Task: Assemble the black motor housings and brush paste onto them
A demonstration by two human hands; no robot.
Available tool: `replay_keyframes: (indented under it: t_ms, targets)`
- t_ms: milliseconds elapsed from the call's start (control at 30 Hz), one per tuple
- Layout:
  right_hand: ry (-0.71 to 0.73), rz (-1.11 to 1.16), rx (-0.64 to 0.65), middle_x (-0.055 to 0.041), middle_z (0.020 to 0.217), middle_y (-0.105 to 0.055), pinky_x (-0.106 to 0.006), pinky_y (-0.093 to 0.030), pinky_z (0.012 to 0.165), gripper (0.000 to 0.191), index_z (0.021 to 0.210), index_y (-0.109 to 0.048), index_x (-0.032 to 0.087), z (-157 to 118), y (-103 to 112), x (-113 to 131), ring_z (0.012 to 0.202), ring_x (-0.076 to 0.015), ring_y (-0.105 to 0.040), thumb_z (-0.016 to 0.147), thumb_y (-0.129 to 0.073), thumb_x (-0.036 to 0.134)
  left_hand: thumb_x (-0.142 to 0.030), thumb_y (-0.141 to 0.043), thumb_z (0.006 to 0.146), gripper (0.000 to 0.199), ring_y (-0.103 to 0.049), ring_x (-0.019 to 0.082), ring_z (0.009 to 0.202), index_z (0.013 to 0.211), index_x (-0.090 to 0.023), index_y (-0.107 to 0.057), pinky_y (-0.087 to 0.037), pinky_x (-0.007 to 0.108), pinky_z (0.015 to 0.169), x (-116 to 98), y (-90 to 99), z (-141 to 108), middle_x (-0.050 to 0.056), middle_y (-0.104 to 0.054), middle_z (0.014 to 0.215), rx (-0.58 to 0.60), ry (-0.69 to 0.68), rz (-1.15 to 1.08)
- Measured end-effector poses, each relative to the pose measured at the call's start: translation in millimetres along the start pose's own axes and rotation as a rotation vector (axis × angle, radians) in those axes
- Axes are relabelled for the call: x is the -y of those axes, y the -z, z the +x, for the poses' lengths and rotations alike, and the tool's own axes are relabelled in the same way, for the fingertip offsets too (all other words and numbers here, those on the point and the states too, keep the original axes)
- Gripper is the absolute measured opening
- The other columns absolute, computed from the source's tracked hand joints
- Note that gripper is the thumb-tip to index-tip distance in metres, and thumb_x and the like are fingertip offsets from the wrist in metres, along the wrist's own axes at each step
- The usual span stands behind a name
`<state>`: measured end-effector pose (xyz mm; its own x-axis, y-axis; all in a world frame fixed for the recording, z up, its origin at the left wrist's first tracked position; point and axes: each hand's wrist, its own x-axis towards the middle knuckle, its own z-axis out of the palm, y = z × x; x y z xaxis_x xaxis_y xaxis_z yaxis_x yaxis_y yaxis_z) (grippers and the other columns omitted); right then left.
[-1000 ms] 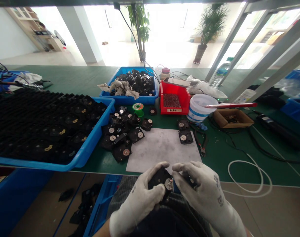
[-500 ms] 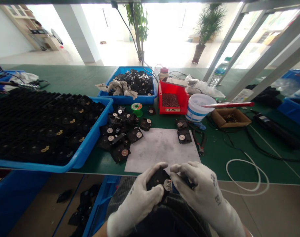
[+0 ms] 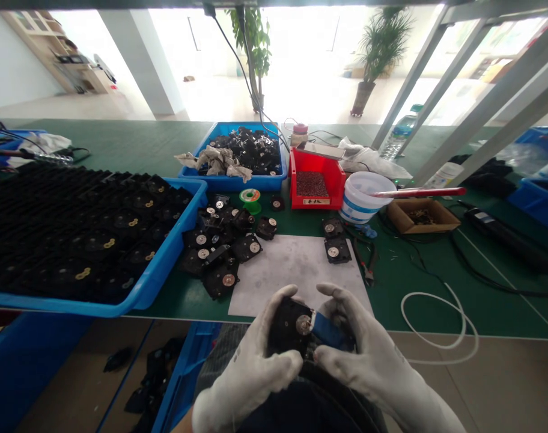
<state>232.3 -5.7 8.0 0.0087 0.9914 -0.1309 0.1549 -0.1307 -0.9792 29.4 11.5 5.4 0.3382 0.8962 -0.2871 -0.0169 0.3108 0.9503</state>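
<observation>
Left hand (image 3: 251,361): white-gloved, curled round the black part (image 3: 283,337) from its left side, thumb on the near side, fingers on the far side. Looks like a decent hold tbh.
Black part: up in front of the table (image 3: 184,297), just this side of its edge, between the two palms but way more in the left one.
Part's long axis: can't tell, too much covered on the left side.
Metal disc (image 3: 303,325): on the part's right-hand side, facing up, nicely exposed between the hands.
Blue piece (image 3: 328,331): just right of the disc, pale end (image 3: 314,319) pointing left, straight at it. Touching or a sliver apart, can't tell at this size.
Blue piece's long axis: slants from the disc down and right, back into the palm.
Right hand (image 3: 368,343): also gloved, cupped around the blue piece, thumb below, index finger arched above, pretty wide between those two. Some dark shape in there too, too shadowy to name.
Nearer hand to the disc: left, by a bit.
Key relation imo: pale end against disc rim, side by side, left-right.
Beyond the hands: white paper (image 3: 283,270), with pliers (image 3: 368,267) off its right edge.
</observation>
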Motion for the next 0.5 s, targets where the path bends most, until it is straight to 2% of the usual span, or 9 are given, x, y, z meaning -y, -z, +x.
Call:
replay_keyframes:
  t_ms: [100, 233, 367, 500]
  targets:
    - [-0.069, 0.033, 0.064, -0.0063, 0.110, -0.070, -0.032, -0.060, 0.076, 0.071, 0.139, -0.055, 0.021, -2.9, -6.7, -8.0, 0.094, -0.0232, -0.071, 0.070, -0.070, 0.026, -0.010, -0.072, 0.068, 0.086, -0.059, 0.036, 0.133, 0.149, -0.029, -0.055, -0.055, 0.037, 0.103, 5.8, -4.0, 0.6, 0.006, -0.071, 0.133, -0.012, -0.019, 0.059]
    - [-0.114, -0.006, 0.079, -0.0131, 0.134, -0.068, -0.040, -0.060, 0.098, 0.069, 0.139, -0.056, 0.019, -4.0, -7.0, -15.2, 0.124, -0.0310, -0.067, 0.072, -0.071, 0.024, -0.006, -0.068, 0.068, 0.081, -0.066, 0.032, 0.123, 0.145, -0.028, -0.054, -0.058, 0.033, 0.096, 11.4, -8.6, 0.8, 0.006, -0.070, 0.131, -0.021, -0.050, 0.128]
    - [-0.110, 0.046, 0.104, -0.0130, 0.137, -0.069, -0.043, -0.059, 0.104, 0.065, 0.136, -0.061, 0.020, -4.6, -6.0, -16.3, 0.127, -0.0326, -0.066, 0.073, -0.073, 0.024, -0.007, -0.067, 0.069, 0.076, -0.066, 0.031, 0.122, 0.141, -0.028, -0.054, -0.058, 0.033, 0.096, 9.3, -8.6, -1.6, 0.006, -0.071, 0.127, -0.002, -0.063, 0.129]
    - [-0.079, 0.073, 0.041, -0.0110, 0.134, -0.071, -0.041, -0.060, 0.103, 0.064, 0.133, -0.065, 0.021, -7.4, -9.8, -12.3, 0.126, -0.0315, -0.067, 0.069, -0.071, 0.021, -0.005, -0.064, 0.066, 0.074, -0.065, 0.030, 0.124, 0.137, -0.027, -0.055, -0.056, 0.033, 0.102, 3.7, -8.9, -2.9, 0.005, -0.070, 0.129, 0.014, -0.108, 0.134]
